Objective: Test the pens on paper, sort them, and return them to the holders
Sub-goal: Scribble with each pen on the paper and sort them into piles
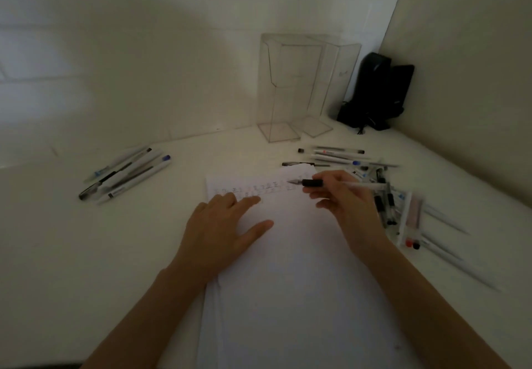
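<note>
Left hand [224, 224] flat on paper [288, 296], right hand [348, 207] pinching pen [357, 186]; risk: wrist sweeps loose pens [387, 203] just right of it, mixing piles.

paper [302, 276] runs off the bottom edge, both forearms [138, 328] cut there too. marks [259, 189] along its top are too small to read, and the left hand [221, 230] covers a few. right hand [349, 207] hides the middle of its pen [312, 183] and part of the pile [387, 198] behind, all smeared, no counting it. black thing [377, 92] in the corner, too dark to name.
</note>
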